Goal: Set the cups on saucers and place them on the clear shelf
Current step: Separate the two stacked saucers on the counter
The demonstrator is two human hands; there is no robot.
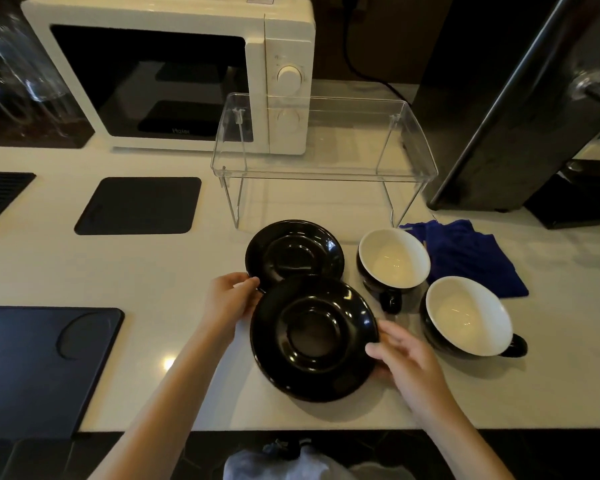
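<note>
Hands meet on the near saucer [314,337], a glossy black one at the front of the pale counter [194,403]: the left hand [231,301] pinches its upper left rim and the right hand [404,356] grips its right edge, fingers curled around the rim. Its far edge overlaps the near edge of the second black saucer [293,251], which lies flat just behind it. Whether the near saucer is lifted or resting I cannot tell.

Right of the saucers stand two black cups with white insides, both empty. The nearer cup [468,317] sits just beside the right hand with its handle pointing right; the farther cup [394,259] is beside the second saucer with its handle toward the viewer. A crumpled blue cloth [465,254] lies behind and between the cups, touching the farther one.

Dark mats lie on the left, one [42,368] at the front edge and one [139,206] farther back.

Behind the saucers stands the clear shelf [323,168] on thin legs, its top bare. A white microwave [174,74] is behind it to the left, partly seen through the shelf's wall.
</note>
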